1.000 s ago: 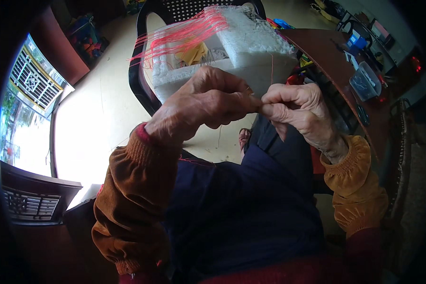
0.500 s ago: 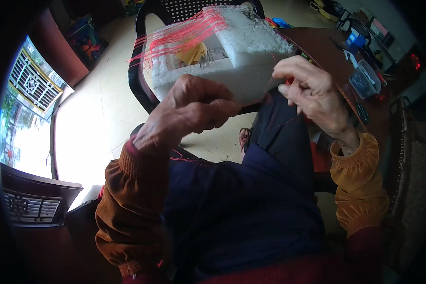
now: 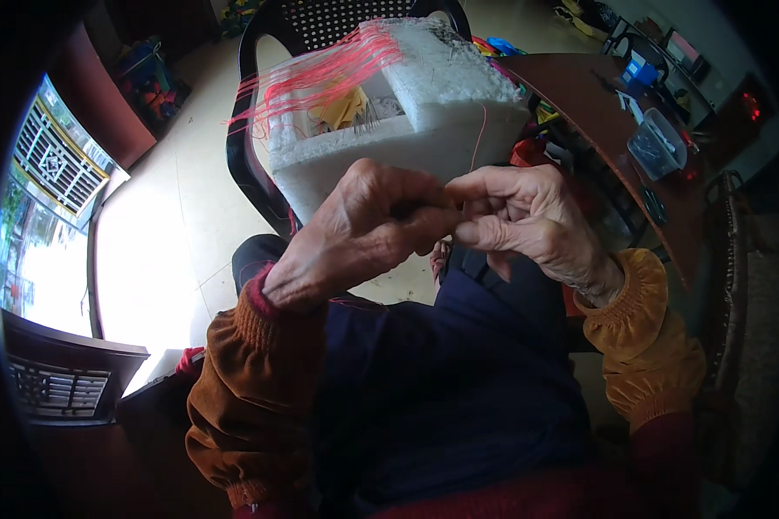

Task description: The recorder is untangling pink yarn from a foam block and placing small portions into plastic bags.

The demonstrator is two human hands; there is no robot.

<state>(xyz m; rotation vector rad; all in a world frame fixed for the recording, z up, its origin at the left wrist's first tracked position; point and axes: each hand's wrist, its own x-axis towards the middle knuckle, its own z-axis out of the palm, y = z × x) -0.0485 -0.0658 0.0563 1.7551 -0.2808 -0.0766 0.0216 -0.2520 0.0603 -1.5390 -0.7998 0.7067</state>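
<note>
Floor: pale tiles, frame left.
Left hand (image 3: pixel 363 233): fingers curled, pinching something unseen.
Right hand (image 3: pixel 528 221): fingertips pinched against left.
Risk: thin pink thread (image 3: pixel 479 138) from foam box (image 3: pixel 389 138) may slip.

Pale tiled floor (image 3: pixel 160 259), brightly lit; barred window (image 3: pixel 48 164) left of it; black plastic chair (image 3: pixel 251 164); brown tabletop (image 3: pixel 597 104) to the chair's right.
</note>
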